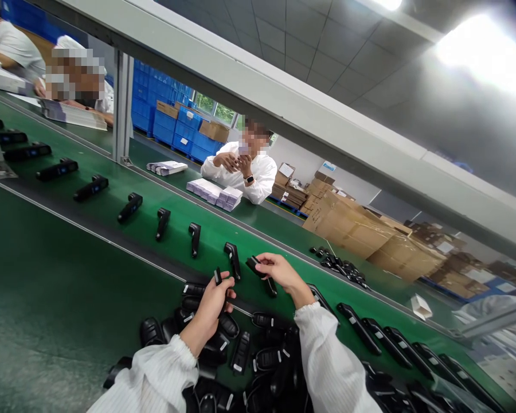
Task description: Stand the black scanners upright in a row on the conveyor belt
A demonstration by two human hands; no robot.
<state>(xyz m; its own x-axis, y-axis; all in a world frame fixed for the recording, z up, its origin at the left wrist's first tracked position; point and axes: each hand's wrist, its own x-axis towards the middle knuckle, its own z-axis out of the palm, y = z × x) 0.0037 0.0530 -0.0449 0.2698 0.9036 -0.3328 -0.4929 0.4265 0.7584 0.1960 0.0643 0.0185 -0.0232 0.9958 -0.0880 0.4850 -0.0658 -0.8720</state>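
Note:
My left hand (211, 303) is closed around a small black part (217, 276), whose flat end sticks up past the thumb. Most of that part is hidden by my fingers. My right hand (278, 271) pinches the head of a black angled handheld device (270, 287) over the green belt (215, 235). The device's handle slants down toward me. Just left of it, another black handheld device (233, 259) lies on the belt, apart from both hands. Below my wrists is a heap of black oval parts (241, 351), several with small white labels.
More black devices (129, 207) run along the belt to the left, with longer black pieces (359, 328) to the right. Across the belt, a co-worker (241, 172) sits behind stacked printed boxes (214, 194). A metal post (122, 109) and overhead beam (284, 109) frame the line.

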